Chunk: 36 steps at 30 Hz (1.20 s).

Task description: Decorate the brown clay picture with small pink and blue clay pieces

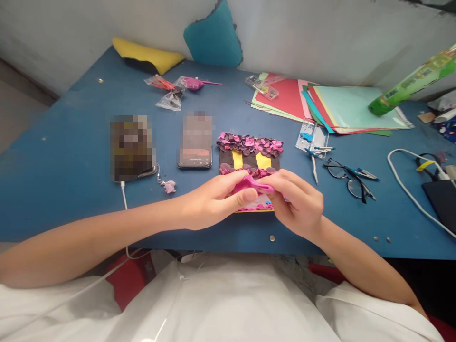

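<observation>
Between my two hands a piece of soft pink modelling clay (253,183) is stretched and folded. My left hand (217,199) grips one side of it, with the thumb lying along the near edge. On the other side, the fingers of my right hand (297,199) pinch the clay. Just beneath and beyond both hands lies a clay-decorated panel (249,159). Pink and dark petal-like pieces cover its top, with yellow and dark brown patches below. My hands hide much of its nearer part, where a pale area with small blue bits shows.
Left of the panel lie a phone (195,142), a second device (131,147) on a white cable, and a pink charm (169,186). To the right are compasses (314,164) and glasses (347,178). Coloured paper (352,107) and small plastic bags (170,100) occupy the back.
</observation>
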Each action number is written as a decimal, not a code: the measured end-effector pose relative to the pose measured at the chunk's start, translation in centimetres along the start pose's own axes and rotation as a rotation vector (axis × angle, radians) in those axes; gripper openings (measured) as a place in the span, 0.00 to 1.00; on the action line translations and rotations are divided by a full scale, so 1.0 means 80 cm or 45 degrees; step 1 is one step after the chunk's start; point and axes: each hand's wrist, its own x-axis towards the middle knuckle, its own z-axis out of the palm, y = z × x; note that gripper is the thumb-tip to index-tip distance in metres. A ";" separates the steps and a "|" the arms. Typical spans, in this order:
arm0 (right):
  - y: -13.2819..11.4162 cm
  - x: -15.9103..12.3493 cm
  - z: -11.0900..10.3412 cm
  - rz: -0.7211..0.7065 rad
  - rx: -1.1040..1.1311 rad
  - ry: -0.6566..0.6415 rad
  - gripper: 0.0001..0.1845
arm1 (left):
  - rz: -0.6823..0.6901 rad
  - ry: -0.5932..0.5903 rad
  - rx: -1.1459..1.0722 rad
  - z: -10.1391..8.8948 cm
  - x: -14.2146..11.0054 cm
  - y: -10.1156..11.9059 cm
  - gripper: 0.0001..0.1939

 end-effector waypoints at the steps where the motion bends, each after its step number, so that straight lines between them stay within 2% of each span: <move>1: 0.001 -0.001 0.002 -0.068 -0.056 -0.013 0.14 | -0.019 -0.024 -0.012 0.001 0.001 0.000 0.21; 5: 0.006 -0.003 0.010 -0.184 -0.307 -0.074 0.23 | -0.106 0.001 -0.133 0.008 0.005 -0.001 0.17; 9: 0.008 -0.002 0.009 -0.057 -0.280 -0.050 0.32 | -0.135 0.145 -0.270 0.007 0.010 0.001 0.12; 12: 0.009 -0.002 0.005 -0.006 -0.289 -0.023 0.24 | -0.097 0.254 -0.385 0.000 0.011 0.002 0.13; 16: 0.011 -0.002 0.005 -0.066 -0.340 -0.031 0.16 | -0.060 0.320 -0.530 -0.005 0.007 0.007 0.28; 22: 0.009 -0.003 0.012 -0.079 -0.297 -0.037 0.10 | -0.129 0.215 -0.580 -0.007 0.005 0.010 0.31; 29: 0.006 0.000 0.010 0.078 -0.124 0.063 0.11 | -0.183 0.013 -0.518 -0.005 0.016 0.002 0.22; 32: 0.007 0.001 0.009 0.120 -0.041 0.090 0.11 | -0.143 -0.036 -0.418 -0.003 0.011 0.001 0.18; 36: 0.006 0.003 0.010 0.113 0.031 0.053 0.09 | -0.070 -0.063 -0.190 -0.002 0.005 0.004 0.17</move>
